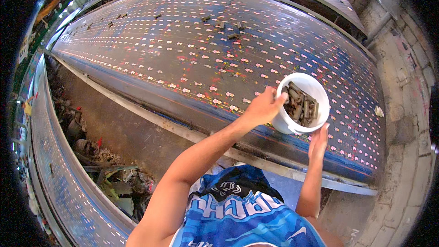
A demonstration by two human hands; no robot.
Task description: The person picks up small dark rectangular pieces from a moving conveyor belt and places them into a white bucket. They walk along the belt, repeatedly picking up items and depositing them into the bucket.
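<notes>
A white plastic bucket point(289, 127) is held tilted toward me over the long printing table, right of the middle. Inside it lie several short, dark grey-brown cylindrical pieces point(302, 105). My left hand point(264, 106) grips the bucket's left side, its thumb over the rim and its fingers closed around the outer wall. Against the lower right side of the bucket rests my right hand point(318, 142), supporting it from below; part of its fingers is hidden behind the bucket.
Rows of small pale printed shapes cover the dark table point(183, 105). Several loose dark pieces point(233, 35) lie on its far half. A second patterned table point(68, 178) stands at left, with debris point(130, 185) on the floor between. A block wall point(407, 142) bounds the right.
</notes>
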